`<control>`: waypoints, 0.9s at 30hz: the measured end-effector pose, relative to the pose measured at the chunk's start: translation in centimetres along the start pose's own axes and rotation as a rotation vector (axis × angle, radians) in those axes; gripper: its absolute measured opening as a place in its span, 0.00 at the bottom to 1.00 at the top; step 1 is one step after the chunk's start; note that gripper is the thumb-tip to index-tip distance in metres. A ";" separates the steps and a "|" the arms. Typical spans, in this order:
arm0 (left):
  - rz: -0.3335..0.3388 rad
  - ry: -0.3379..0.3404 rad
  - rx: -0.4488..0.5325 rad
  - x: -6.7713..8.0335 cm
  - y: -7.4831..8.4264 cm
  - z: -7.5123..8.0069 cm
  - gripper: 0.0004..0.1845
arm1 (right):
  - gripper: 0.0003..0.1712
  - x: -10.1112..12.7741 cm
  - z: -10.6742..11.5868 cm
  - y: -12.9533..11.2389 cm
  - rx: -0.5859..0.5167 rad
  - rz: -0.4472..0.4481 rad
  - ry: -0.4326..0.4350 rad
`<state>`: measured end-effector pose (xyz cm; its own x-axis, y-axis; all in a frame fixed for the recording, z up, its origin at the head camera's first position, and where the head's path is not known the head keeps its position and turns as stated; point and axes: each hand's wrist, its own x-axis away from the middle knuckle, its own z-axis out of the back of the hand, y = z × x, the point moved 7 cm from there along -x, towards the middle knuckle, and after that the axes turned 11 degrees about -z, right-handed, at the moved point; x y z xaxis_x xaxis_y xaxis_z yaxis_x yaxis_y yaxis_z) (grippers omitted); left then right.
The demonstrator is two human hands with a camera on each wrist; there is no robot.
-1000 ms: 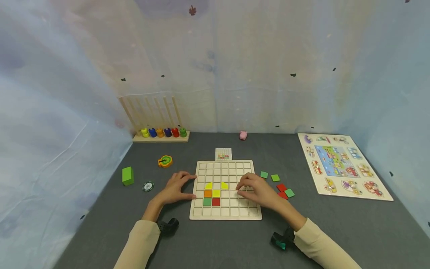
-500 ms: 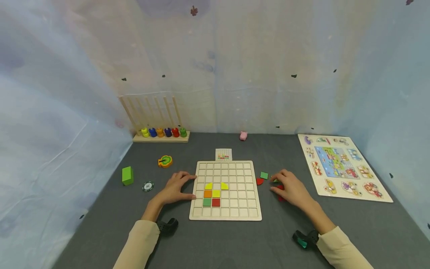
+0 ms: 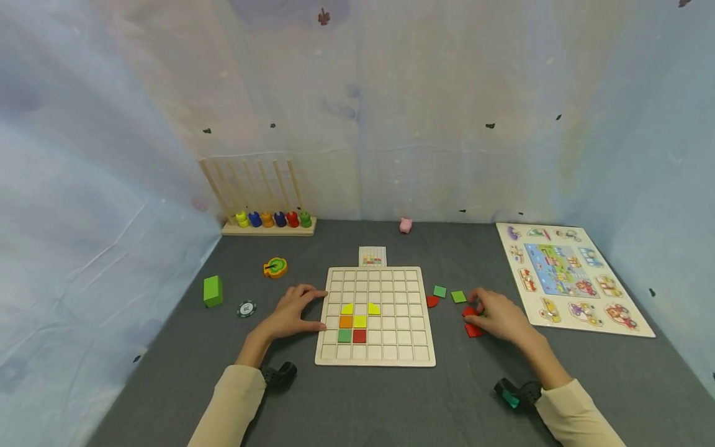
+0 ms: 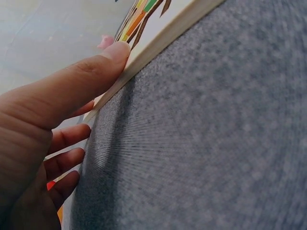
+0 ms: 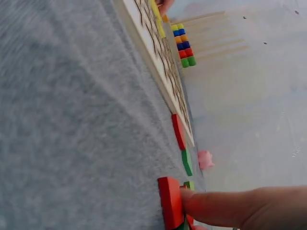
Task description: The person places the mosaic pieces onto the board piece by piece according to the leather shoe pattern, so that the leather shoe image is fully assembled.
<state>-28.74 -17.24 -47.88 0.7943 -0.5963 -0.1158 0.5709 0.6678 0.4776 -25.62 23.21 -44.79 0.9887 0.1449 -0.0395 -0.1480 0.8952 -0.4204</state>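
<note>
Head view puts my right hand [image 3: 499, 315] on the grey mat to the right of the wooden grid board [image 3: 375, 315], fingers curled down over a red square tile [image 3: 468, 311] in the loose cluster there. Right wrist view shows a fingertip [image 5: 206, 206] pressed against that tile's edge, the tile tipped up on its side. A second red tile [image 3: 474, 331] lies just below it; two green tiles [image 3: 449, 293] and a red quarter-round piece [image 3: 432, 301] sit between the cluster and the board. My left hand [image 3: 292, 312] rests relaxed and flat against the board's left edge, thumb [image 4: 96, 72] along the rim. Yellow, orange, green and red tiles [image 3: 354, 321] fill cells low on the board's left. Farther off: a pattern card [image 3: 372, 256], a vehicle peg puzzle [image 3: 564, 276], a bead rack [image 3: 268, 218].
</note>
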 end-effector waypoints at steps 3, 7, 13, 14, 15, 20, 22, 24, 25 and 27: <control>-0.002 0.001 0.002 0.0 0.0 0.0 0.41 | 0.15 -0.1 0.3 -0.4 -0.009 0.018 0.023; -0.004 0.001 -0.001 0.0 0.0 0.0 0.41 | 0.13 -0.2 0.1 -1.8 -0.022 0.078 0.071; -0.003 0.002 -0.003 0.0 0.0 0.0 0.41 | 0.13 -0.4 -1.2 -5.7 -0.103 0.232 0.058; -0.005 0.004 -0.005 0.0 0.0 0.1 0.41 | 0.13 -0.4 -1.5 -6.5 -0.120 0.259 0.049; -0.006 0.004 -0.004 0.0 0.0 0.1 0.41 | 0.13 -0.3 -1.9 -7.2 -0.136 0.287 0.041; -0.009 0.004 -0.003 0.0 0.0 0.0 0.41 | 0.13 0.1 -3.5 -10.5 -0.200 0.402 0.025; -0.005 0.001 -0.001 0.0 0.0 -0.1 0.41 | 0.12 0.2 -4.1 -11.5 -0.218 0.423 0.020; -0.001 -0.002 -0.004 0.0 -0.1 -0.1 0.41 | 0.11 0.3 -4.7 -12.4 -0.223 0.439 0.010; 0.001 -0.003 -0.005 0.0 -0.1 -0.1 0.41 | 0.11 0.3 -5.1 -12.7 -0.218 0.446 0.005; 0.006 -0.005 -0.004 0.0 -0.1 -0.2 0.41 | 0.10 0.3 -5.7 -13.5 -0.203 0.462 0.001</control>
<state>-28.79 -17.19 -48.05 0.7965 -0.5948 -0.1083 0.5671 0.6729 0.4751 -23.17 8.81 -44.26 0.8212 0.5059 -0.2642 -0.5622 0.6377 -0.5265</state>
